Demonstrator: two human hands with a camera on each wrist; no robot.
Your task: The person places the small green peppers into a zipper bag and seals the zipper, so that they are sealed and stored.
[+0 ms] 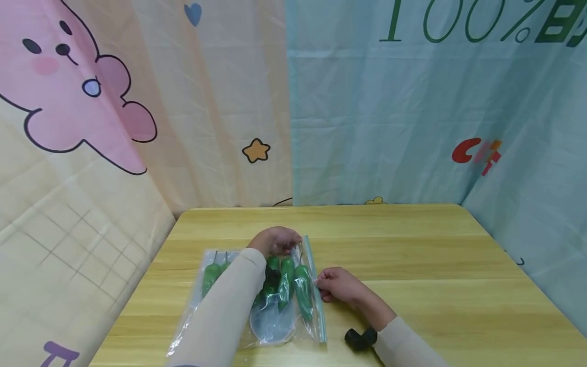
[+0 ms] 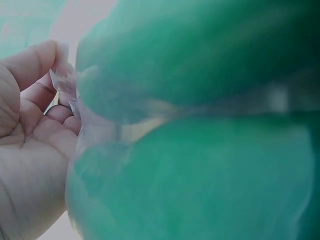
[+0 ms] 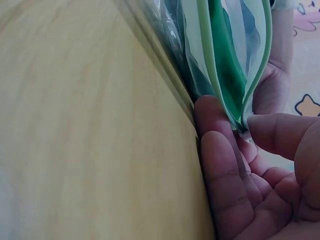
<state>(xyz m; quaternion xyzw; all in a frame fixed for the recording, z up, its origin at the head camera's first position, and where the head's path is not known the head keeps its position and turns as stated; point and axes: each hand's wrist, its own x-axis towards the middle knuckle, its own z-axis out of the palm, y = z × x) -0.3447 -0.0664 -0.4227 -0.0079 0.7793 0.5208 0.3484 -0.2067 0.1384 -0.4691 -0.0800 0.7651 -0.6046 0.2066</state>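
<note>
A clear zip bag (image 1: 308, 326) lies on the table with several green peppers (image 1: 286, 283) inside. Along its right side runs a pale green zip strip (image 1: 319, 311). My left hand (image 1: 278, 240) pinches the bag's film near its far right corner, thumb against fingertips in the left wrist view. At the zip strip, my right hand (image 1: 338, 284) pinches the edge between thumb (image 3: 280, 132) and fingers. The right wrist view shows the two zip edges gaping apart above that pinch, with a green pepper (image 3: 230, 70) visible between them. My left sleeve covers part of the bag.
The light wooden table (image 1: 412, 244) extends to the right and behind the bag. A black wrist camera (image 1: 359, 339) sits beside my right wrist. Printed curtains (image 1: 367, 117) hang behind the table and at both sides. A round pale patch (image 1: 272, 321) shows on the bag's near part.
</note>
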